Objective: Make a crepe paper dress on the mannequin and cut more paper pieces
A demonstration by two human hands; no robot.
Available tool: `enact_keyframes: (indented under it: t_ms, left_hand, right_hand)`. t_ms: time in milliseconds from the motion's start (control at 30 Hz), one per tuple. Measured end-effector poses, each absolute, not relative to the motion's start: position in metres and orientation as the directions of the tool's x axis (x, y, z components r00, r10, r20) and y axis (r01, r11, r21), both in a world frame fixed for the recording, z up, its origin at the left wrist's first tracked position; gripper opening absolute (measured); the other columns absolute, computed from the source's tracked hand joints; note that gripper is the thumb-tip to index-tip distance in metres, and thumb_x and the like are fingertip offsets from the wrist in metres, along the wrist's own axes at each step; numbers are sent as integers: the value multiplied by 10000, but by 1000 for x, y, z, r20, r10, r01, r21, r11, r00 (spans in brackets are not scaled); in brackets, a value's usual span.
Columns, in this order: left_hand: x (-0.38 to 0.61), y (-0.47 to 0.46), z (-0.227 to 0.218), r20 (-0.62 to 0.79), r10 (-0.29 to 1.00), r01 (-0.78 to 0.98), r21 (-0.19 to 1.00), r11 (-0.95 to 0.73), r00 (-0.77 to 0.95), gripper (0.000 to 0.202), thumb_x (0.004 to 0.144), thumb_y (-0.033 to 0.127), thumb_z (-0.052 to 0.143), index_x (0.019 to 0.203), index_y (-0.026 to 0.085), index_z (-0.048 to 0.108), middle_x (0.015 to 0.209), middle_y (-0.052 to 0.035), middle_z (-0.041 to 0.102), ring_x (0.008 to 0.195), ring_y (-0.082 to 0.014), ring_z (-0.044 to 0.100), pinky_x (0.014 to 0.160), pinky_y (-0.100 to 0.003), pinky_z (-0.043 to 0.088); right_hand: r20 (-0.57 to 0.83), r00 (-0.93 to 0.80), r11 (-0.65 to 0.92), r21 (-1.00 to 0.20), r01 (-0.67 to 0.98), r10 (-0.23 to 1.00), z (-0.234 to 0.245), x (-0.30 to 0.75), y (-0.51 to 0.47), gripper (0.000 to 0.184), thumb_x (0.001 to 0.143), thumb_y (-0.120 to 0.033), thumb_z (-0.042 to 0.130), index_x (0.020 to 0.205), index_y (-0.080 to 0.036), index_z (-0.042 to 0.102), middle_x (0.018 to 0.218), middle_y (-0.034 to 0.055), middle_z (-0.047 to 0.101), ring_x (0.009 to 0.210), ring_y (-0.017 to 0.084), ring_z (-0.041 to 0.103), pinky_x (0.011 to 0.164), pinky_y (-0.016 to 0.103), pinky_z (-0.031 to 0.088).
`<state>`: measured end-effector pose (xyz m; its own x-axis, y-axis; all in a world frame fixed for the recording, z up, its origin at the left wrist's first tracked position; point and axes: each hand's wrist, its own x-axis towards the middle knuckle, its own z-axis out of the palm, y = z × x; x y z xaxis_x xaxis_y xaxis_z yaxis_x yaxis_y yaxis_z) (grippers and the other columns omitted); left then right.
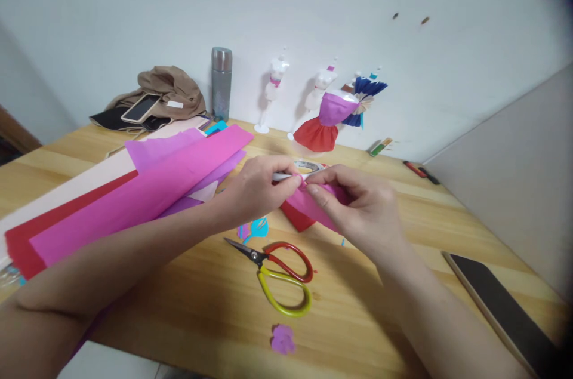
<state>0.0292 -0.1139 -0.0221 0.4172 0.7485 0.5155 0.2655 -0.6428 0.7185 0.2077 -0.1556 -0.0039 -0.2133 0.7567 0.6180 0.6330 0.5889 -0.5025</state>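
My left hand (257, 191) is closed, its fingers pinching the end of a strip of white tape (289, 176) that runs to a tape roll (308, 166) behind. My right hand (358, 209) is closed on a folded piece of pink crepe paper (308, 206) with red paper under it, and the two hands meet at the paper's top edge above the wooden table (380, 283). Scissors (280, 271) with red and yellow handles lie on the table just in front of both hands.
Long sheets of pink, purple, red and cream paper (134, 194) lie at the left. Small mannequins, one in a paper dress (326, 119), stand at the back by a metal flask (221, 83) and a brown bag with a phone (141, 107). A tablet (501, 301) lies at the right; a purple scrap (283, 339) sits near the front edge.
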Motion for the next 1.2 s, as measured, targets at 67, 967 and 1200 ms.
enact_keyframes:
  t_ms: [67, 967, 1200]
  left_hand:
    - [29, -113, -23, 497, 759, 263, 734, -626, 419, 185, 854, 219, 532, 741, 152, 662, 690, 7, 649, 676, -109, 568, 637, -221, 425]
    - [29, -118, -19, 534, 700, 352, 614, -707, 475, 130, 882, 170, 572, 855, 173, 700, 800, -11, 722, 731, -128, 612, 691, -243, 440]
    - [29, -116, -18, 549, 640, 454, 451, -768, 538, 156, 933, 182, 522, 865, 162, 661, 901, -61, 731, 876, -188, 662, 808, -308, 498]
  right_hand:
    - [619, -204, 584, -506, 635, 759, -4, 209, -155, 105, 841, -209, 652, 740, -217, 678, 674, 1, 695, 571, 139, 574, 572, 287, 432]
    - [602, -147, 518, -508, 689, 785, -6, 205, -154, 27, 818, -236, 638, 838, -225, 623, 571, -36, 556, 531, 142, 502, 588, 309, 440]
    - [538, -275, 564, -499, 659, 797, -5, 205, -149, 171, 856, -209, 562, 863, -211, 733, 717, 10, 729, 567, 147, 588, 564, 286, 445]
